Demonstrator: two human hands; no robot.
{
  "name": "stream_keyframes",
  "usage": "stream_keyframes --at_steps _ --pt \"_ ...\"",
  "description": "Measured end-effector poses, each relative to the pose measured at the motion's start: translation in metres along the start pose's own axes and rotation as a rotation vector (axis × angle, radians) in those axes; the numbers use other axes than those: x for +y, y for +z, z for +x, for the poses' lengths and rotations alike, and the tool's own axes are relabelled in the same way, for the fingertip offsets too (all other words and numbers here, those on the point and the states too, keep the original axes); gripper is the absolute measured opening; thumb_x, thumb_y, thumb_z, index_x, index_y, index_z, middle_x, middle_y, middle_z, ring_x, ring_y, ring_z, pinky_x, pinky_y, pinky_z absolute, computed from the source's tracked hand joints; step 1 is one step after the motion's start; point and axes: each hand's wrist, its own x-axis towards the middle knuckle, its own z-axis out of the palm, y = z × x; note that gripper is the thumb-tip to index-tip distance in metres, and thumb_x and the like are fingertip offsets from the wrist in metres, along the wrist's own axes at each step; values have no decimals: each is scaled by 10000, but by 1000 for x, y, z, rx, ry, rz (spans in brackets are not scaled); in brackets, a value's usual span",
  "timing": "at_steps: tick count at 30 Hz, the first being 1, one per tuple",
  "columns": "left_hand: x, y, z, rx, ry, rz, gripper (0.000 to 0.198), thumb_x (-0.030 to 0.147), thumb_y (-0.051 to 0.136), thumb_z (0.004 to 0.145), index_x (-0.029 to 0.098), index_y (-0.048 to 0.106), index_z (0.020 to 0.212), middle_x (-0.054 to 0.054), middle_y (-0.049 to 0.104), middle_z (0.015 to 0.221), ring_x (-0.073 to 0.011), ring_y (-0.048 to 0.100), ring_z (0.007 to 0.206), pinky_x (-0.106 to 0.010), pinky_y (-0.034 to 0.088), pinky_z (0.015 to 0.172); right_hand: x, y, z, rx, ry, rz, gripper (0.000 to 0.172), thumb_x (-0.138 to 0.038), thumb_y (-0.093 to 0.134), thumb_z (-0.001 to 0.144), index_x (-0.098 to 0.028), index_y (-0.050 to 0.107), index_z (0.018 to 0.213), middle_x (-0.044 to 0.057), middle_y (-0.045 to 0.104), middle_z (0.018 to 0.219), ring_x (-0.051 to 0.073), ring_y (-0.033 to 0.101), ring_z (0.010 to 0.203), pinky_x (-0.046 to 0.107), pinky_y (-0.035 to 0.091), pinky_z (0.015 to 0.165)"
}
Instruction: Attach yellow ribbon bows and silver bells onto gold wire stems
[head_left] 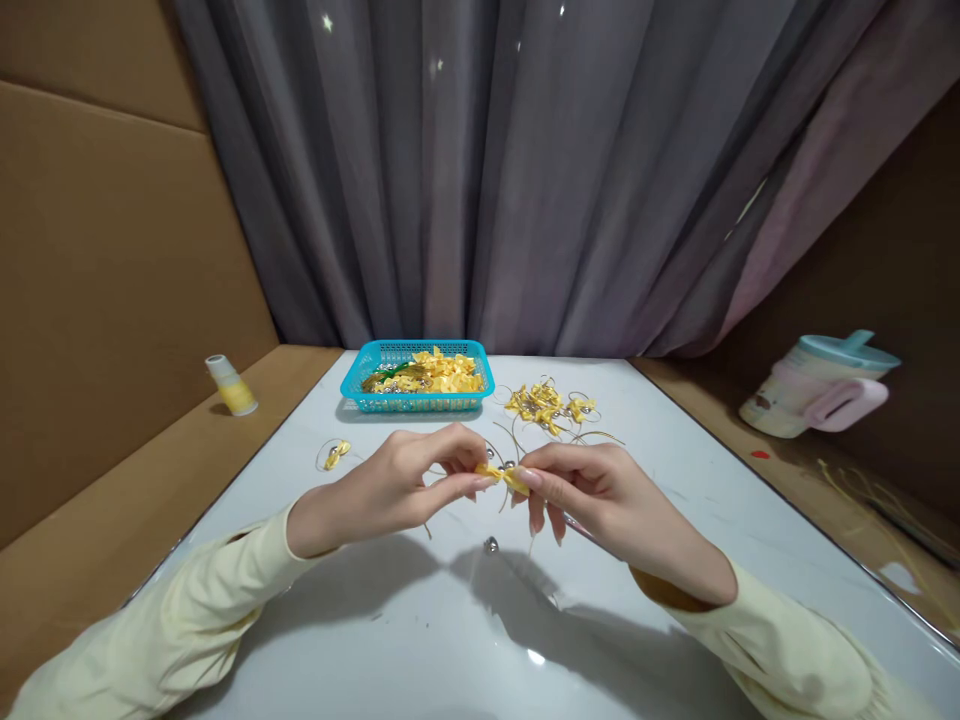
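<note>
Between my two hands, above the middle of the white tabletop, is a small yellow ribbon bow (501,474). My left hand (429,472) pinches its left end between thumb and fingers. The right end is gripped by my right hand (592,490), thumb on top and lower fingers hanging loose. A silver bell (509,465) shows just behind the bow, and thin cord loops around near the fingers. Below the hands a loose silver bell (491,545) lies on the table. Off to the left rests one separate yellow bow with a bell and cord loop (337,455).
A blue plastic basket (416,403) of yellow bows and bells stands at the back. Right of it lies a pile of yellow bows with cords (541,404). A white and yellow tube (234,388) stands at left, a lidded cup (810,385) at right. Cardboard walls (97,220) and curtains surround the table.
</note>
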Motion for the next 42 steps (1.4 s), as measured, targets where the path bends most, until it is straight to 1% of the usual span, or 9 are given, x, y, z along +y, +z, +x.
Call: stream_keyframes --at_steps 9,19,24,28,32,33,37,38,42 --pt "2 -5 0 -153 -22 -21 125 275 547 868 160 567 823 -9 639 728 -105 590 644 -203 466 615 -4 2 -1 -15 16 21 303 -386 521 856 -125 651 774 23 613 549 86 553 460 194 449 450" --pt "-1 -12 -2 -327 -61 -203 161 271 566 850 143 584 755 -21 605 696 -103 549 616 -217 434 576 -7 6 -2 -181 177 283 300 -408 610 783 -120 646 705 4 592 544 71 541 433 173 406 406" --pt "-6 -4 -1 -296 -274 -533 174 311 622 799 157 541 797 -12 604 722 -114 577 634 -236 467 599 -1 8 1 -212 203 385 282 -369 598 803 -114 636 690 7 602 546 62 535 415 160 387 384" --pt "-3 2 1 -259 -457 -675 224 395 478 884 172 501 896 -10 623 740 -102 577 589 -236 461 581 3 9 3 -161 209 406 284 -373 577 818 -115 629 711 15 609 583 60 533 419 157 376 369" --pt "-2 4 1 -352 -458 -580 290 434 438 892 166 545 862 -32 650 785 -119 587 612 -246 455 578 -2 9 3 -113 184 272 305 -407 577 807 -122 621 710 2 580 543 75 528 420 172 381 373" --pt "-2 5 0 -287 -441 -491 280 436 463 880 173 560 887 -34 653 813 -132 596 656 -249 457 594 -3 9 2 -83 164 202 300 -404 564 816 -127 621 715 -3 572 531 78 526 421 175 381 374" --pt "-4 12 -7 232 -326 27 250 392 522 854 190 601 979 -55 647 960 -190 580 877 -280 453 729 -3 10 1 184 -66 -229 254 -320 507 862 -151 613 704 -8 552 518 77 500 451 193 386 438" --pt "-4 13 -8 265 -318 74 241 380 508 864 192 615 971 -49 654 944 -191 580 869 -281 450 735 -1 11 0 252 -144 -340 239 -292 495 869 -156 607 708 -6 550 524 79 491 464 197 385 457" --pt "1 12 -7 60 -421 -142 306 410 455 884 197 674 896 -25 679 848 -193 599 804 -262 461 651 11 22 -4 350 -381 -649 189 -212 444 887 -169 567 751 6 547 568 86 462 481 209 365 473"
